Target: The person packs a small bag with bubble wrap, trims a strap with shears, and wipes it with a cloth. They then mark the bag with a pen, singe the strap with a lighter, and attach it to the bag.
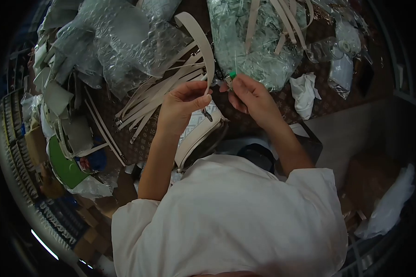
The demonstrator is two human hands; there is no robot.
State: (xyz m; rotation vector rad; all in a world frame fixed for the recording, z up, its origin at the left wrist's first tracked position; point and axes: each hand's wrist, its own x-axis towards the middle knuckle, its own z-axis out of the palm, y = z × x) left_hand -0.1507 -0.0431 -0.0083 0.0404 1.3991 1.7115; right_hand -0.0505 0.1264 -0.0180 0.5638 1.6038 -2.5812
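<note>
My left hand (182,105) pinches a cream strap (199,39), which arches up and away from the fingers. A small metal clasp (207,114) hangs just below that thumb. Closed fingers of my right hand (256,99) hold a small object with a green tip and a pale, shiny part (229,80); its kind cannot be made out. The two hands are a short way apart, over the near edge of the table. Beneath my left hand, a cream bag (194,144) with a patterned panel lies close to my body.
More cream straps (157,94) with metal clasps lie in a heap on the brown patterned tabletop (131,150). Clear plastic wrapping (125,41) covers the back left. A plastic-wrapped pile (259,51) stands behind my hands. Crumpled white cloth or paper (304,94) lies to the right.
</note>
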